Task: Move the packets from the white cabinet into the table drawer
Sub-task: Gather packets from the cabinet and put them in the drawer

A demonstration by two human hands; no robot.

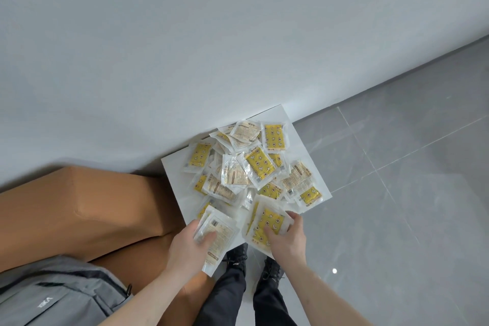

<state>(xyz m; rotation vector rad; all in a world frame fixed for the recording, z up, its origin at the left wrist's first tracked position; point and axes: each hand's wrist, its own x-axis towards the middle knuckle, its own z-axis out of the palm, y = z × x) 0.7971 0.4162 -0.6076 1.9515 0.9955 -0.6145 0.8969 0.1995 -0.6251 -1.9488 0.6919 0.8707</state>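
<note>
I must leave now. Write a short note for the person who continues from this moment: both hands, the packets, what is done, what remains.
Left hand: grips a few packets, print side up.
Right hand: grips a few packets, yellow side up.
Pile of packets: lies on the white cabinet top, beside the brown table.
Done: two handfuls taken up.
Left: the drawer is not in view; carry these there, then fetch the pile.

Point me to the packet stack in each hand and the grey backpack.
Left hand's packet stack [221,239], head view, printed back face.
Right hand's packet stack [267,225], head view, yellow front.
Grey backpack [53,296], head view, top panel.
</note>
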